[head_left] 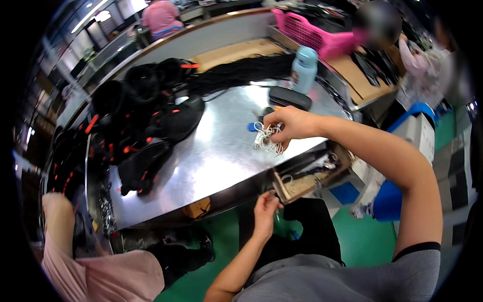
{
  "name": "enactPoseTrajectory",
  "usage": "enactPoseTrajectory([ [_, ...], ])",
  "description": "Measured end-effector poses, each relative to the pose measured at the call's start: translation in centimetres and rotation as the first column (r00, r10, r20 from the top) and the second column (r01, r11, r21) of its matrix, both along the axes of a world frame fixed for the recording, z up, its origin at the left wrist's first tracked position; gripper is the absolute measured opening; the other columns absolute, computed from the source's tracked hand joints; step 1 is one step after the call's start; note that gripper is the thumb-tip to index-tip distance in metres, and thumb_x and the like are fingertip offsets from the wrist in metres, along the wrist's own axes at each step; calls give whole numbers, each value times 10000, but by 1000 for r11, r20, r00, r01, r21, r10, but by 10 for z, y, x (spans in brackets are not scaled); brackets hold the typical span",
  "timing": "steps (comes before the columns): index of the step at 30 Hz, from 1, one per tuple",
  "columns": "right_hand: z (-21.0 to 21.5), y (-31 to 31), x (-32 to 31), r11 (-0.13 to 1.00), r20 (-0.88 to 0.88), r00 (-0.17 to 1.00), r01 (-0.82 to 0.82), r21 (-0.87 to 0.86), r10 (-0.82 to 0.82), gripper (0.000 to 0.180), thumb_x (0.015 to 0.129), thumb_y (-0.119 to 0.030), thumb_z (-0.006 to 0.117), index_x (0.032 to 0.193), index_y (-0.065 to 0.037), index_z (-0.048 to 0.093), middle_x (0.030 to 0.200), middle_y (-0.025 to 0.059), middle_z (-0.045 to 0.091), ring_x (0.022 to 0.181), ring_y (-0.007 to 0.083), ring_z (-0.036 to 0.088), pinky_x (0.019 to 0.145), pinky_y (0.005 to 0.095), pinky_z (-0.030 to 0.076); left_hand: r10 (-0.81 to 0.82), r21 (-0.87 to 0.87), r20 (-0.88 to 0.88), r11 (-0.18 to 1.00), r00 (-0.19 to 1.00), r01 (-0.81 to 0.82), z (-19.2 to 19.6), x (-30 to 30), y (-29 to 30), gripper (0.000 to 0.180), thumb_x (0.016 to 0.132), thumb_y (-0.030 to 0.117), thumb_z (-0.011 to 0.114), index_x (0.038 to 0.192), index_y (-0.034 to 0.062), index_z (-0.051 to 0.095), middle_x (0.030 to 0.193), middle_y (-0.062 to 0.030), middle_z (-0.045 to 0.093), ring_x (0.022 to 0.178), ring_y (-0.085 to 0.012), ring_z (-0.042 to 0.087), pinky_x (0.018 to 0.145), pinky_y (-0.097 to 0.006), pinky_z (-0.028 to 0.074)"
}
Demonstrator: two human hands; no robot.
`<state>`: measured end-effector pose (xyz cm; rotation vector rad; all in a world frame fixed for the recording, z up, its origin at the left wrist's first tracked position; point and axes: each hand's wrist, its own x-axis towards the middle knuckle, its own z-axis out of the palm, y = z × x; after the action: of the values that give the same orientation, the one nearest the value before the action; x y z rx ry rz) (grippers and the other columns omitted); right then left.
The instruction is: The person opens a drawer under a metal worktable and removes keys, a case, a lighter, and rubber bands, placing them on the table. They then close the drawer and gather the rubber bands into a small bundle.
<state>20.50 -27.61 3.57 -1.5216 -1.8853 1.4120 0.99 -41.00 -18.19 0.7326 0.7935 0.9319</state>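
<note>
My right hand [288, 124] reaches over the shiny metal table [216, 151] and pinches a tangled bunch of white strings [268, 139] that rests on the tabletop. My left hand [265, 209] is low, below the table's front edge, fingers closed on the corner of an open wooden drawer [302, 183] that holds more white strings. Whether it also holds a small item is unclear.
A pile of black bags with orange tags [146, 121] covers the table's left part. Behind it lie a black case [290, 97], a light-blue bottle [304, 68], black cords [241, 73] and a pink basket [312, 32]. A person in pink [75, 251] sits at my left; others work at the back.
</note>
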Motion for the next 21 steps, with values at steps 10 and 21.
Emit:
enactPoseTrajectory([
  [10,-42,106,-102,989,337,938,-117,92,80,395,805,-20,636,1193,-12,559,1049,189,647,839,238,691,649,299,598,2,1,-16,1000,1000,-2,20,-45,-7,289,906,40,595,1187,-4,546,953,-25,594,760,-93,573,708,-219,453],
  [21,-26,42,-18,982,102,995,-32,185,13,269,904,-127,591,1141,-2,585,991,106,657,858,163,642,726,280,534,185,440,-414,898,891,18,86,-95,70,250,929,90,530,1158,-11,520,943,-83,564,831,-143,564,768,-272,459],
])
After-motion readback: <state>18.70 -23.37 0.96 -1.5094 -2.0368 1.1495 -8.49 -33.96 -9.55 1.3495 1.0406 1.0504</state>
